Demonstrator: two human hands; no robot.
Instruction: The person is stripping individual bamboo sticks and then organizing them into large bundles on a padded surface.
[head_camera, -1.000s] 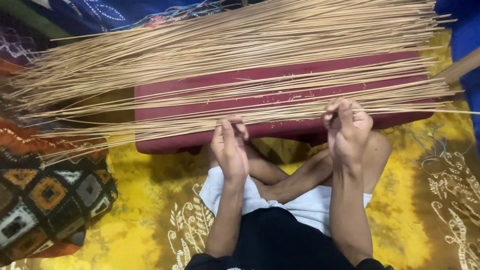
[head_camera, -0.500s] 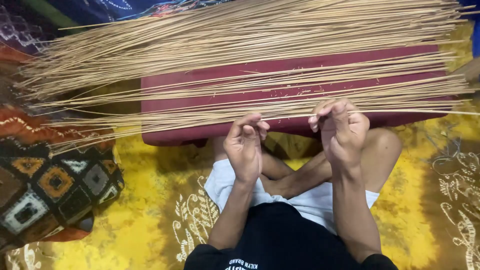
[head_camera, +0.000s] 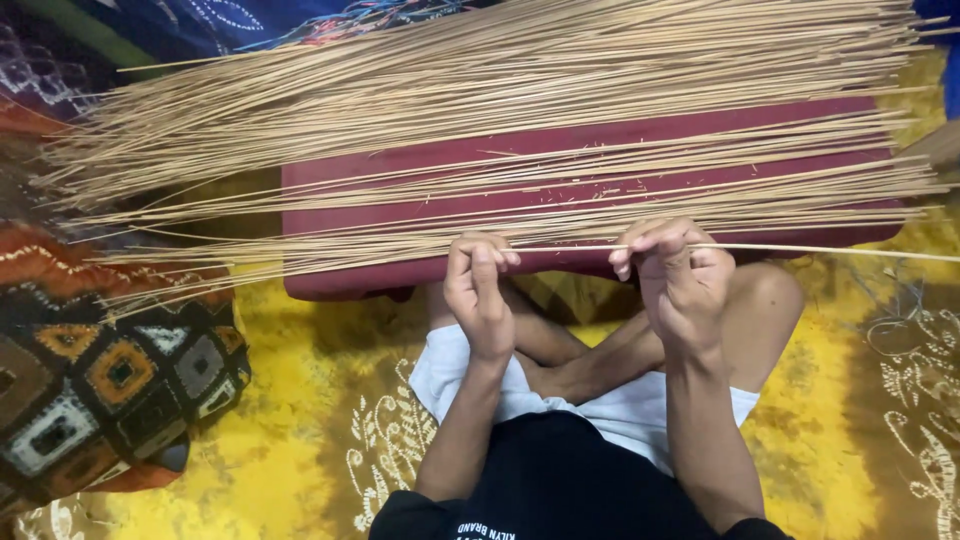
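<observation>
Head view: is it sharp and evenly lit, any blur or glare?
Head view: the sticks and both hands, left hand and right hand, look sharp; light is soft, no glare; shadow sits under the maroon board; left corners darker.

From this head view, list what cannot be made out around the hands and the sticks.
- Head view: the far ends of the thin sticks are cut off by the right and top edges.
- The fingertips of the left hand and right hand curl away, so the grip on the single stick is unclear.
- The sticks hide much of the maroon board.
</observation>
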